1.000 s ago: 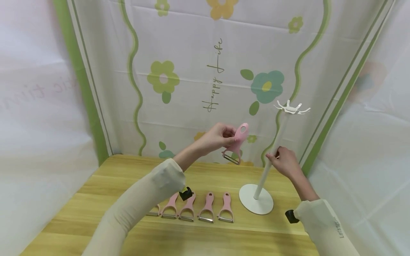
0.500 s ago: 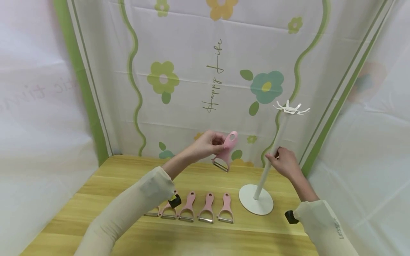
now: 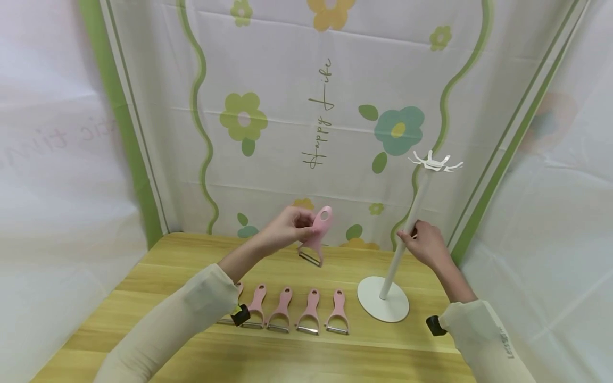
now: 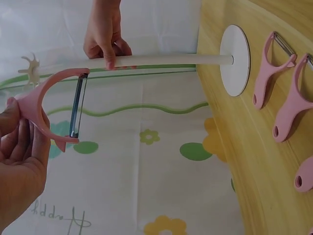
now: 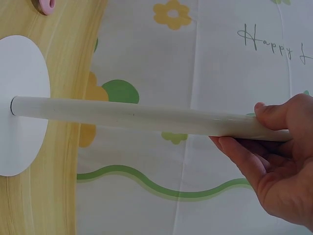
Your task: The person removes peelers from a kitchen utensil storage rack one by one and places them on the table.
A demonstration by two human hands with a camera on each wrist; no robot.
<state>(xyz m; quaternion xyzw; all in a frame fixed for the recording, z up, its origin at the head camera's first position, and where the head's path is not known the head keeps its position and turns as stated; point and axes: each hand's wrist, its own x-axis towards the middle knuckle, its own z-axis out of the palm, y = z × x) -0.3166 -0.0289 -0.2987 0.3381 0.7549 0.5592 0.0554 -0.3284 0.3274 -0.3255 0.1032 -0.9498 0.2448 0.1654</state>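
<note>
My left hand [image 3: 289,230] pinches a pink peeler [image 3: 318,230] by its handle, held in the air over the back of the table. Its holed handle end points up and its metal blade [image 4: 78,105] hangs low. To the right, my right hand [image 3: 423,242] grips the white pole [image 5: 146,117] of an upright stand about halfway up. A ring of white hooks [image 3: 435,164] tops the pole, with nothing hanging on them. Its round white base [image 3: 383,306] rests on the table. Several more pink peelers [image 3: 311,311] lie in a row left of the base; my left sleeve partly covers the leftmost.
The wooden table [image 3: 392,361] ends at a hanging cloth [image 3: 287,69] printed with flowers and lettering. More pale cloth [image 3: 52,175] closes off the left and right sides. Small black devices [image 3: 436,325] sit at both wrists.
My left hand has moved left and down with the peeler, away from the stand. The right hand and the stand stay where they were.
</note>
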